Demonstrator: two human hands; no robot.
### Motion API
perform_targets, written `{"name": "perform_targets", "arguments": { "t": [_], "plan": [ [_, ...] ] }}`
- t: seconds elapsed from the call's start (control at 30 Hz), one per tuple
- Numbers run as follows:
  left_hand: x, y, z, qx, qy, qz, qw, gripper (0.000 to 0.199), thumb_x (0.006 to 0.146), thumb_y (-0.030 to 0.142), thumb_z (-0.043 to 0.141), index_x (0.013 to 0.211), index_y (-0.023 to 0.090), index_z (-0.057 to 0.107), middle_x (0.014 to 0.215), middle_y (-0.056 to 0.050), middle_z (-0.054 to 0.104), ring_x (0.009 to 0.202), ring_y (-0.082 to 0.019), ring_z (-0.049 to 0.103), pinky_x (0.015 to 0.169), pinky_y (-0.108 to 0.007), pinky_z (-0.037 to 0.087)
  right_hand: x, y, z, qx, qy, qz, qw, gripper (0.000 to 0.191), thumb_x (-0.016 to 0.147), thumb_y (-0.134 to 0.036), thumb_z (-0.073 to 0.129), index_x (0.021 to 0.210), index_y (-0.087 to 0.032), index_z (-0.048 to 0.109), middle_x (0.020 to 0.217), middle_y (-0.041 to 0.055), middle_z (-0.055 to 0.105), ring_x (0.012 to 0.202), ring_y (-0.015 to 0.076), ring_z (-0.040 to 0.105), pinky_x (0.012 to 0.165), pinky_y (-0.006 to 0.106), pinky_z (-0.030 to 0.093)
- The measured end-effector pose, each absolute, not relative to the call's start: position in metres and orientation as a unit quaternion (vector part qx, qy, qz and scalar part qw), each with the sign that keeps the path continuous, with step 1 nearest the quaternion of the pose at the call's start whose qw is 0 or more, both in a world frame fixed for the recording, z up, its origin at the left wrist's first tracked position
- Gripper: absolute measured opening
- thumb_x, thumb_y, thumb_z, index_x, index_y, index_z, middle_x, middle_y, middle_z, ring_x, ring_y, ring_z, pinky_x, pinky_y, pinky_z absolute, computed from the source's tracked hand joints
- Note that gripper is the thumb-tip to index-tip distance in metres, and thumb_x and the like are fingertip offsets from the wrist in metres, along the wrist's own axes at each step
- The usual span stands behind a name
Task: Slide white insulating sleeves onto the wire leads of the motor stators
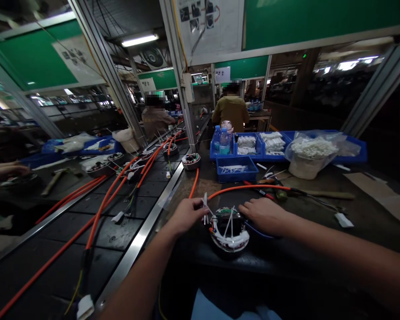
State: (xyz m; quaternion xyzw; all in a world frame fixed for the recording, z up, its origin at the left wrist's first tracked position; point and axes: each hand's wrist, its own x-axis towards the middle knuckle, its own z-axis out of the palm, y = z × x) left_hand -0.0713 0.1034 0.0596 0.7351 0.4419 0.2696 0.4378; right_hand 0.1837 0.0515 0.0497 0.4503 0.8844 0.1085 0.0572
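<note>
Fingers of the left hand (190,215) are closed in a pinch around a slim white strip (206,198), just beside the left rim of a ring-shaped motor stator (231,243). Fingers of the right hand (265,215) are curled and low at the stator's far right rim; whether they grip anything cannot be told. A dark blue wire (258,232) curves out below that hand.

The stator lies on the near part of the dark bench (280,255), between the 2 hands, with white windings around its ring and 2 thin white sticks (232,222) slanting up over its opening. The right hand hides part of its right side.

An orange cable (243,187) arcs across the bench just beyond the hands, between the stator and a small blue bin (238,177) of white sticks. On the right, the cable's wires end at a white connector (344,220). A wooden-handled hammer (326,194) lies farther back, near a bucket (305,169) heaped with white pieces in a plastic bag.

At the far side, 2 bottles (224,143) stand in a blue tray. To the left, a metal rail (155,212) edges a conveyor (120,233) carrying more stators and orange cables. Farther away are 2 co-workers.
</note>
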Motion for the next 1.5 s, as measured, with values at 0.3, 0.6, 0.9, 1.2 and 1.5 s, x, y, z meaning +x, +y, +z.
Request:
{"name": "perform_targets", "arguments": {
  "t": [0.3, 0.6, 0.9, 1.2, 1.5],
  "plan": [
    [-0.065, 0.101, 0.052, 0.699, 0.486, 0.347, 0.393, 0.032, 0.072, 0.041, 0.053, 0.084, 0.015, 0.067, 0.08, -0.003, 0.065, 0.073, -0.017, 0.059, 0.065, -0.024, 0.044, 0.181, 0.058, 0.054, 0.438, 0.887, 0.114, 0.093, 0.019, 0.081, -0.011, 0.042, 0.094, -0.014, 0.055, 0.076, 0.0091, 0.063, 0.066, 0.0204, 0.06, 0.052, 0.026, 0.034],
    [-0.042, 0.082, 0.064, 0.732, 0.384, 0.124, 0.55, 0.048, 0.061, 0.024, 0.066, 0.108, 0.013, 0.061, 0.055, 0.006, 0.054, 0.05, -0.01, 0.047, 0.047, -0.019, 0.034, 0.231, 0.0, 0.056, 0.467, 0.879, 0.069, 0.061, 0.025, 0.078, -0.009, 0.042, 0.097, -0.019, 0.055, 0.078, 0.0056, 0.062, 0.066, 0.0205, 0.058, 0.055, 0.028, 0.033],
    [-0.023, 0.08, 0.071, 0.72, 0.378, 0.116, 0.57, 0.027, 0.065, 0.038, 0.062, 0.074, 0.012, 0.067, 0.057, 0.004, 0.055, 0.052, -0.009, 0.044, 0.051, -0.021, 0.034, 0.198, 0.007, 0.058, 0.412, 0.906, 0.045, 0.084, 0.017, 0.079, -0.014, 0.043, 0.089, -0.016, 0.057, 0.072, 0.0081, 0.063, 0.063, 0.0195, 0.059, 0.052, 0.027, 0.032],
    [-0.035, 0.071, 0.061, 0.701, 0.392, 0.161, 0.573, 0.037, 0.065, 0.047, 0.063, 0.074, 0.011, 0.064, 0.06, 0.001, 0.057, 0.054, -0.01, 0.047, 0.053, -0.021, 0.036, 0.199, 0.009, 0.056, 0.405, 0.908, 0.06, 0.089, 0.016, 0.078, -0.013, 0.045, 0.087, -0.015, 0.057, 0.072, 0.0091, 0.064, 0.061, 0.0199, 0.059, 0.05, 0.027, 0.032],
    [-0.057, 0.07, 0.057, 0.618, 0.439, 0.231, 0.61, 0.045, 0.062, 0.052, 0.068, 0.083, 0.012, 0.063, 0.071, -0.002, 0.061, 0.061, -0.012, 0.054, 0.056, -0.022, 0.039, 0.204, 0.008, 0.05, 0.418, 0.906, 0.003, 0.069, 0.019, 0.078, -0.013, 0.042, 0.09, -0.016, 0.056, 0.074, 0.0079, 0.064, 0.063, 0.02, 0.06, 0.052, 0.027, 0.034]
  ]
}}
